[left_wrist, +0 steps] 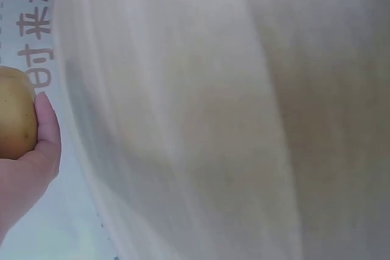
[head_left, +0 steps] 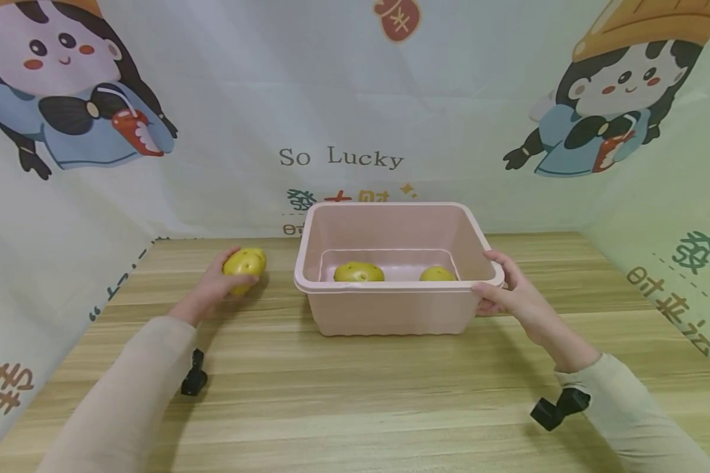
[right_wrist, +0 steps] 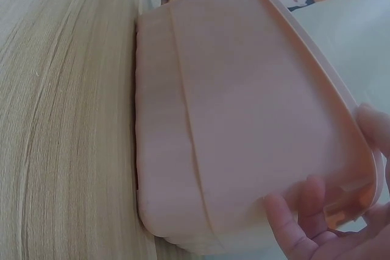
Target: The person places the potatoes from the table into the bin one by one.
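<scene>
To the left of the pink plastic bin [head_left: 390, 313], my left hand [head_left: 215, 285] grips a yellow potato [head_left: 246, 262], thumb on the near side. In the left wrist view the same potato [left_wrist: 14, 114] sits at the left edge, partly cut off. Whether it touches the table is hard to tell. My right hand [head_left: 519, 294] holds the bin by the rim at its right end. The right wrist view shows fingertips [right_wrist: 281, 214] against the bin's outer wall. Inside the bin lie a potato [head_left: 358, 271] on the left and another potato [head_left: 438, 273] on the right, partly hidden by the front rim.
The bin stands on a wood-grain table [head_left: 355, 407]. A printed cloth [head_left: 231, 112] with cartoon figures and lettering hangs behind the table and along both sides. Black wrist mounts [head_left: 559, 408] sit on both sleeves.
</scene>
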Tool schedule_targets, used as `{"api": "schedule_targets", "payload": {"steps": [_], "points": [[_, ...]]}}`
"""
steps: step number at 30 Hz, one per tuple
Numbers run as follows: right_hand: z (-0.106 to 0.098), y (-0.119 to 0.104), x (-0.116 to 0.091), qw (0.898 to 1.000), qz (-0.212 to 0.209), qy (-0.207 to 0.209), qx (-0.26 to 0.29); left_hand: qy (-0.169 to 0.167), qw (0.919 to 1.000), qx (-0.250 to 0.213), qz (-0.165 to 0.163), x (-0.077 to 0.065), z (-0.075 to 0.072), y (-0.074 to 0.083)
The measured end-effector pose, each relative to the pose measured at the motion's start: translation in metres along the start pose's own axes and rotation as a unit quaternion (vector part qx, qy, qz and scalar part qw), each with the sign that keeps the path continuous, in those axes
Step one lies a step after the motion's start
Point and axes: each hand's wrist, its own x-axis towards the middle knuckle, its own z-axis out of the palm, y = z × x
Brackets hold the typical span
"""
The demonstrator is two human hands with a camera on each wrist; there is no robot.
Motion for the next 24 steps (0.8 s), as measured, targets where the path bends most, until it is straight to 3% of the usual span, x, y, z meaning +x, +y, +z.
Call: {"api": "schedule_targets", "payload": {"steps": [5,11,24], "points": [[0.000,0.001,0.000,1.000,-0.003,0.000,0.001,-0.007,0.9998,-0.015,0.013,0.000,-0.001,0.007],[0.000,0.001,0.000,1.000,-0.005,0.000,0.000,-0.019,0.9995,-0.025,0.003,-0.001,-0.001,0.019],[-0.001,0.001,-0.001,1.000,-0.006,-0.004,-0.006,-0.055,0.9973,-0.049,0.003,-0.002,0.004,0.059]]}}
